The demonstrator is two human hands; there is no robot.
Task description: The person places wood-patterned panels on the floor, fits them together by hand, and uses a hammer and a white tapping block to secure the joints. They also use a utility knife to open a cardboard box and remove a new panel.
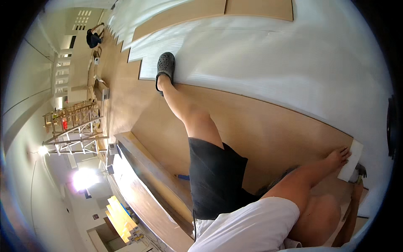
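Observation:
My left hand (337, 158) reaches down at the right of the head view, its fingers laid over the edge of a flat white block (351, 161). That block lies at the end of a light wood-coloured floor plank (294, 122), whose long edge borders the pale underlay. Just beyond the block, my right hand (357, 187) is closed on a hammer with a dark head (361, 170); the handle is mostly hidden. The hammer head is close beside the block, and whether they touch I cannot tell.
My leg in a black clog (166, 66) stretches over the planks. Loose planks (180, 21) lie on the pale underlay (252, 54). A long box (147, 176), a blue-handled tool (182, 177) and wooden scaffolding (77, 126) stand or lie around. Another person (94, 38) crouches far off.

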